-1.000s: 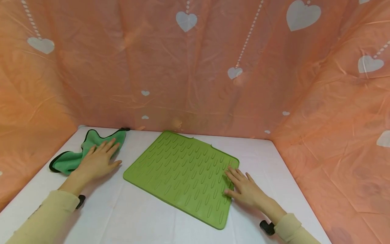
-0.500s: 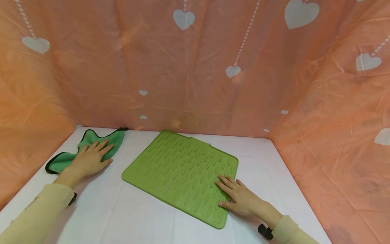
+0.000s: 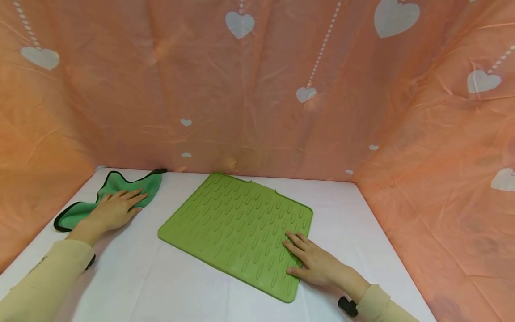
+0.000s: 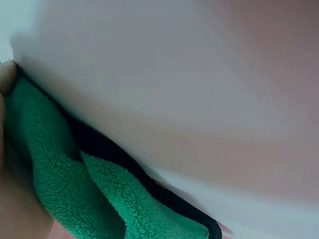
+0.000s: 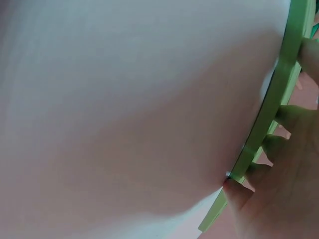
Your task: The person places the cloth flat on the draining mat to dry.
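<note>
A crumpled green cloth (image 3: 149,184) with a black border lies at the far left of the table. My left hand (image 3: 110,211) rests on it with the fingers stretched out. In the left wrist view the fluffy cloth (image 4: 60,184) rises in folds beside the hand. To the right, a green drying mat (image 3: 237,228) with raised oval ridges lies turned at an angle. My right hand (image 3: 314,261) rests over its right edge, fingers spread flat on top. In the right wrist view several fingertips touch the edge of the mat (image 5: 271,104).
A white-covered table (image 3: 185,286) bears both things. Orange sheeting (image 3: 249,116) with white hearts stands behind it and along both sides. A black strap piece (image 3: 348,306) sits at the right wrist.
My right hand has moved left and nearer to me along the mat's right side, reaching further onto it. My left hand has shifted left over the cloth, its fingers closer together. The view shifts slightly.
</note>
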{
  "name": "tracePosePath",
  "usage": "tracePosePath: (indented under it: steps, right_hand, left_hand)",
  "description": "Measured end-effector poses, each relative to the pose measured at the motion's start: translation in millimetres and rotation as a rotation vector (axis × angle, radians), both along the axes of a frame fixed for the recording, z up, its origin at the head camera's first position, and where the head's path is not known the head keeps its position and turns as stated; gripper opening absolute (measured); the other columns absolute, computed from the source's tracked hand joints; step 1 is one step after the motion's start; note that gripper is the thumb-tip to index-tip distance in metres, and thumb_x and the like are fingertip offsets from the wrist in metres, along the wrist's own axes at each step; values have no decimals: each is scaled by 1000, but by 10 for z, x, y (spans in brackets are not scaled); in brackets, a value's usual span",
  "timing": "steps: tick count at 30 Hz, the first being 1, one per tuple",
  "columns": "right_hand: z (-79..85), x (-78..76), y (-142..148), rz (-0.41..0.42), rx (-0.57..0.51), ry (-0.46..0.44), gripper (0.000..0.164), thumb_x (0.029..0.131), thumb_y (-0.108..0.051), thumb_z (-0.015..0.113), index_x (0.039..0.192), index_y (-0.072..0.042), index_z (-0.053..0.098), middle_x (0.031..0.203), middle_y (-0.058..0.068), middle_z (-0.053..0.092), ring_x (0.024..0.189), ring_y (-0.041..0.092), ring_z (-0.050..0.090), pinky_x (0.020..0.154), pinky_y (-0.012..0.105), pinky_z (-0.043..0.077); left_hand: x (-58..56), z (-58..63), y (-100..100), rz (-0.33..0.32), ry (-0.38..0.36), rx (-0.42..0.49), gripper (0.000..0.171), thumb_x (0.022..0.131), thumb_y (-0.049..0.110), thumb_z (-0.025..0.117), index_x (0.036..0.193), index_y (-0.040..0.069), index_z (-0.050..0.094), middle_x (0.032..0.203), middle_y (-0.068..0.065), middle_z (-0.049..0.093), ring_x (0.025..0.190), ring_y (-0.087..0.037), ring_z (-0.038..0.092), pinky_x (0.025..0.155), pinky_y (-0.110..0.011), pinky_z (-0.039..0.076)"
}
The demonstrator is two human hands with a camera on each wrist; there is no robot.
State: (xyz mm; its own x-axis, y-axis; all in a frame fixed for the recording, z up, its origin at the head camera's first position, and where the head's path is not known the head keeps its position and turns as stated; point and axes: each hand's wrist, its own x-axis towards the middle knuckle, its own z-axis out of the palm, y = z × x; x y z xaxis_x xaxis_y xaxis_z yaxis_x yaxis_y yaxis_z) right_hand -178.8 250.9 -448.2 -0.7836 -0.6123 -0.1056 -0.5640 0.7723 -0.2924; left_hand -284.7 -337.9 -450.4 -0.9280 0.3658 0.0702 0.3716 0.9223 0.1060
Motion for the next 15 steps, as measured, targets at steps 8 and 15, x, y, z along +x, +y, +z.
tracePosePath:
  steps: [8, 15]
  right_hand:
    - [-24, 0, -8, -1, 0, -10, 77, 104, -55, 56, 162, -7, 37, 172, 12, 22, 155, 46, 21, 118, 64, 31]
    - [-35, -10, -7, -1, 5, 9, 77, 104, -55, 57, 161, -7, 38, 172, 14, 22, 155, 46, 22, 118, 64, 31]
  left_hand:
    - [-23, -29, -32, -20, 93, -18, 49, 102, 18, 65, 149, 12, 55, 151, -23, 50, 124, -51, 50, 74, -57, 44]
    - [-53, -8, -13, -23, 135, 7, 46, 102, 10, 62, 147, 17, 60, 143, -21, 56, 121, -49, 55, 63, -58, 50]
